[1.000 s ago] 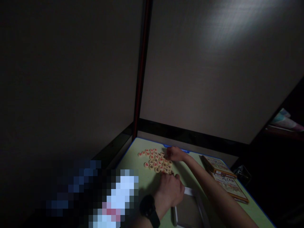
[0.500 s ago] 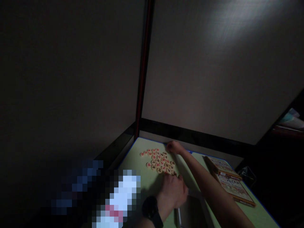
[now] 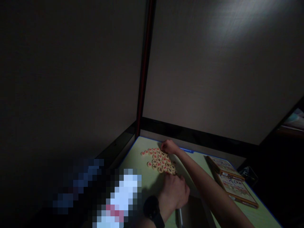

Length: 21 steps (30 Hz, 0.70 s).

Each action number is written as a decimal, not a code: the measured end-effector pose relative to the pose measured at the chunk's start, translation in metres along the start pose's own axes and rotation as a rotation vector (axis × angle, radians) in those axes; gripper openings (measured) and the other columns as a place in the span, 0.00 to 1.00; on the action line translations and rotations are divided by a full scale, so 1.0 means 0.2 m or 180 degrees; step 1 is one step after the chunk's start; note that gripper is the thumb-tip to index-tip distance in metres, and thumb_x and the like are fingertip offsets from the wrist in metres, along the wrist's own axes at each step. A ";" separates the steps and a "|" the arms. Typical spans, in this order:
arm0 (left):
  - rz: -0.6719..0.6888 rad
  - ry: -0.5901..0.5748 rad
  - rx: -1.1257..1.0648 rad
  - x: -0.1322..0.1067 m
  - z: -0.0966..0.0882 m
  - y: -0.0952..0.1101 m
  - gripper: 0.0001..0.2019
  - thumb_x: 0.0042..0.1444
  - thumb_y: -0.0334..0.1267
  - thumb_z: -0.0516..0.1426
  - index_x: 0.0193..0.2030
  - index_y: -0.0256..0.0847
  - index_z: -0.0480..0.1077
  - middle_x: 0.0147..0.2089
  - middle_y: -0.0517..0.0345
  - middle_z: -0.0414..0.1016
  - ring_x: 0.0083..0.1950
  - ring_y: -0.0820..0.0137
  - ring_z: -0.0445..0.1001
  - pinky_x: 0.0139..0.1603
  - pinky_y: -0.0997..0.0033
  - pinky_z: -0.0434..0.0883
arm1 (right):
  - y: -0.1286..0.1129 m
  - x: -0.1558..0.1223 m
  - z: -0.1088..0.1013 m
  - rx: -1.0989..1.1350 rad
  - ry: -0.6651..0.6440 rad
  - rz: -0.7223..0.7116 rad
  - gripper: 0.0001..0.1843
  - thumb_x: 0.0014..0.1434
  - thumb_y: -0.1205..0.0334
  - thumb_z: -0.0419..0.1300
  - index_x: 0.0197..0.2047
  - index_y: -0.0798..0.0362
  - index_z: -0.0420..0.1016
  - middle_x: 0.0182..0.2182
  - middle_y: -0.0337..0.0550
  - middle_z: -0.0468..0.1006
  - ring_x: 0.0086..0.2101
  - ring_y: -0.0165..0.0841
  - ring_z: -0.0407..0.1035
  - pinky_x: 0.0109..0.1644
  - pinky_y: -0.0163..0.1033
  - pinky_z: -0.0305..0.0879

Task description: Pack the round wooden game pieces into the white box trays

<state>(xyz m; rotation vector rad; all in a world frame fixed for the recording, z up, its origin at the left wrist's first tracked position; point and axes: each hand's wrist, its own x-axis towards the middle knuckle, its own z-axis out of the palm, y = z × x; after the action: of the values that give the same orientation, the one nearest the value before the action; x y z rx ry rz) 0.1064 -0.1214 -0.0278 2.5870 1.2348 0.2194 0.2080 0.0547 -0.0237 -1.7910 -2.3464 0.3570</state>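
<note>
Several round cream game pieces with red and black marks lie clustered on a pale green table. My right hand reaches to the far edge of the cluster, fingers curled down on the pieces there. My left hand, with a dark watch on the wrist, rests at the near edge of the cluster, fingers bent over the closest pieces. What either hand holds is too dark to make out.
Two flat printed boards or boxes lie at the right of the table. A pale tray or box sits under my forearms at the near edge. Dark walls and a red-brown corner post close in behind the table.
My right hand has slid left along the far edge of the pieces. My left hand has stayed at the near edge. The view has shifted slightly.
</note>
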 end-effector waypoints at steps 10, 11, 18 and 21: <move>0.0042 -0.0017 0.0006 0.00 0.01 -0.01 0.21 0.64 0.39 0.44 0.50 0.28 0.73 0.45 0.35 0.79 0.47 0.50 0.78 0.52 0.47 0.71 | 0.01 -0.02 -0.02 -0.0094 0.0050 -0.0064 0.15 0.49 0.76 0.57 0.33 0.53 0.84 0.30 0.39 0.84 0.34 0.32 0.77 0.38 0.30 0.66; 0.0044 -0.0025 0.0008 0.00 0.00 -0.01 0.21 0.64 0.39 0.44 0.50 0.28 0.73 0.45 0.35 0.79 0.47 0.50 0.78 0.52 0.47 0.71 | 0.02 -0.02 -0.03 -0.0108 0.0074 -0.0069 0.15 0.49 0.76 0.57 0.33 0.53 0.84 0.31 0.40 0.84 0.34 0.32 0.77 0.38 0.30 0.65; 0.0001 -0.0039 -0.0018 0.00 -0.01 0.00 0.20 0.63 0.37 0.45 0.50 0.28 0.73 0.43 0.36 0.79 0.47 0.50 0.78 0.54 0.47 0.69 | 0.12 -0.14 -0.08 -0.0175 0.0175 -0.0082 0.14 0.49 0.76 0.57 0.34 0.55 0.83 0.33 0.43 0.84 0.35 0.34 0.76 0.40 0.32 0.63; 0.0025 0.0014 0.0011 0.00 0.00 0.00 0.20 0.64 0.37 0.45 0.50 0.28 0.73 0.43 0.35 0.79 0.47 0.50 0.78 0.52 0.48 0.70 | 0.16 -0.20 -0.09 -0.0175 0.0151 -0.0061 0.16 0.49 0.77 0.56 0.34 0.55 0.83 0.32 0.43 0.84 0.35 0.33 0.76 0.39 0.32 0.64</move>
<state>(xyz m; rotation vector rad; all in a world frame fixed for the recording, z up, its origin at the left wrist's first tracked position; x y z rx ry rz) 0.1054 -0.1209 -0.0279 2.5961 1.2277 0.2248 0.2531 0.0249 -0.0153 -1.7790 -2.3612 0.2467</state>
